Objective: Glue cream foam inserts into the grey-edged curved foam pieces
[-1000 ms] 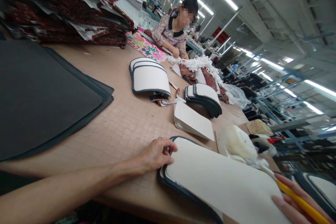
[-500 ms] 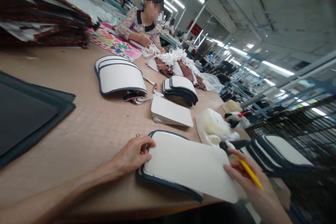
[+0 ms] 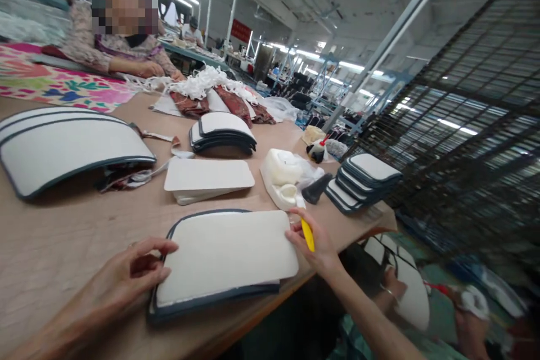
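A white rounded panel [image 3: 228,253] lies over a dark-edged stack [image 3: 215,299] near the table's front edge. Thumb and fingers of my left hand [image 3: 139,273] are at the panel's left end, with a gap between them. At the right end, my right hand [image 3: 310,242] pinches a yellow tool [image 3: 307,234], its fingertips at the panel's edge. Behind the panel lie a few loose white panels [image 3: 208,174]. A cream-coloured container [image 3: 282,177] with clear plastic about it stands beyond my right hand.
Dark-edged stacks stand at left [image 3: 84,146], centre back [image 3: 223,132] and right [image 3: 360,180]. A person [image 3: 122,50] works across the table [image 3: 50,253]. At lower right, another person's hand [image 3: 394,287] touches white pieces below the table edge.
The view has swung to the right. The panel's right end lies closer over the stack, and my right hand has moved in with it. My left thumb and fingers look more spread.
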Action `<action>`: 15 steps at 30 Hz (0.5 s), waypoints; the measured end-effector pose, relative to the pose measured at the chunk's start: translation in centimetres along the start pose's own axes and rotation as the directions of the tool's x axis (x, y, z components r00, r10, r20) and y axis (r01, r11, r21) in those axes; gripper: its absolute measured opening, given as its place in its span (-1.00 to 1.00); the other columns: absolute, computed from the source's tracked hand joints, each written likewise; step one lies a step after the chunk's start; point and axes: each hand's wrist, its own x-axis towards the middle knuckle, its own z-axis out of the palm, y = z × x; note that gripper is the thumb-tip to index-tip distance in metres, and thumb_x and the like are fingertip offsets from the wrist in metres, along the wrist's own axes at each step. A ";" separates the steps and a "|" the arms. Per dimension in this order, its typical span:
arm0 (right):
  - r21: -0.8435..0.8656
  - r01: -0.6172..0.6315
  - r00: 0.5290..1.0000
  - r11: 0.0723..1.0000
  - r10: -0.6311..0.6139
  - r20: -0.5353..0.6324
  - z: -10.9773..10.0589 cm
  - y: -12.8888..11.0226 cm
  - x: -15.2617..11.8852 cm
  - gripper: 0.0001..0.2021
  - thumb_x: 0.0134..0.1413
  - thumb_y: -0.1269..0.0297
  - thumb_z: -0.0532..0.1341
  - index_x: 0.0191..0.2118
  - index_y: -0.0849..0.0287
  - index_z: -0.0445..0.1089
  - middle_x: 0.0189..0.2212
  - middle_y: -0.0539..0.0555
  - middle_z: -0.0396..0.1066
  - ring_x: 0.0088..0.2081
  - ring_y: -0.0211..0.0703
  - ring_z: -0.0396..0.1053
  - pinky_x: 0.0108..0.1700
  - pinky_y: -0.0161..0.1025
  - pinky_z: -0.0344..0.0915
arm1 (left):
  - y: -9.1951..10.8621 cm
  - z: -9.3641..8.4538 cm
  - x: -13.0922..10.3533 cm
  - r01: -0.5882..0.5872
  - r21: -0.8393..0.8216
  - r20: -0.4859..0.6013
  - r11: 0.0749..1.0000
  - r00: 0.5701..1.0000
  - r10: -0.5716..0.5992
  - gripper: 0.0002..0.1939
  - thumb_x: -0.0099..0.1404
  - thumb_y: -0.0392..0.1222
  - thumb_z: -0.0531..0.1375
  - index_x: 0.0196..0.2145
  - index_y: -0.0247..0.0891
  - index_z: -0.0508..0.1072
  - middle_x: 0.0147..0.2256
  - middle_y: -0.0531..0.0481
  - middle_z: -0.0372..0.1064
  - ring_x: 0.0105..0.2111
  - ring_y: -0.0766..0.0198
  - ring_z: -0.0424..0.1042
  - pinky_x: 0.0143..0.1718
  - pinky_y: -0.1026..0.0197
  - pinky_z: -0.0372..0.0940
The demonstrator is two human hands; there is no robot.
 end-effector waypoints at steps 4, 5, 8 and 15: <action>0.033 0.023 1.000 0.999 -0.023 -0.019 -0.1 0.3 0.2 -0.57 -0.05 0.23 0.18 0.00 0.16 0.20 -0.48 -0.06 0.28 -0.44 -0.24 0.30 -0.35 -0.30 0.25 | 0.4 0.0 0.0 0.026 -0.044 -0.045 0.999 0.999 -0.028 -0.56 -0.05 0.10 0.29 -0.23 -0.17 0.46 -0.29 0.09 0.48 -0.28 0.17 0.44 -0.24 0.28 0.31; 0.037 0.027 0.999 0.999 -0.026 -0.022 0.0 0.4 0.2 -0.57 -0.05 0.24 0.18 -0.01 0.17 0.20 -0.48 -0.06 0.28 -0.43 -0.24 0.30 -0.35 -0.30 0.26 | 0.4 0.0 0.0 0.024 -0.059 -0.057 0.998 0.998 -0.028 -0.57 -0.06 0.10 0.30 -0.24 -0.15 0.47 -0.31 0.11 0.48 -0.30 0.19 0.45 -0.25 0.30 0.31; 0.030 0.024 0.999 0.999 -0.023 -0.035 0.5 0.9 0.2 -0.61 -0.06 0.29 0.18 -0.04 0.18 0.22 -0.49 -0.06 0.28 -0.44 -0.25 0.30 -0.34 -0.29 0.26 | -0.2 0.1 0.3 0.028 -0.087 -0.069 0.996 0.997 -0.034 -0.55 -0.07 0.18 0.31 -0.24 -0.09 0.48 -0.36 0.15 0.49 -0.33 0.18 0.46 -0.30 0.29 0.33; -0.016 0.006 0.997 1.000 -0.007 -0.076 1.8 1.6 -0.1 -0.68 -0.11 0.37 0.19 -0.13 0.15 0.29 -0.55 -0.09 0.30 -0.48 -0.24 0.30 -0.36 -0.29 0.25 | -2.6 0.4 1.0 -0.036 -0.003 -0.185 0.999 0.982 0.035 -0.57 -0.07 0.35 0.22 -0.29 0.12 0.44 -0.48 0.32 0.45 -0.40 0.24 0.47 -0.35 0.31 0.34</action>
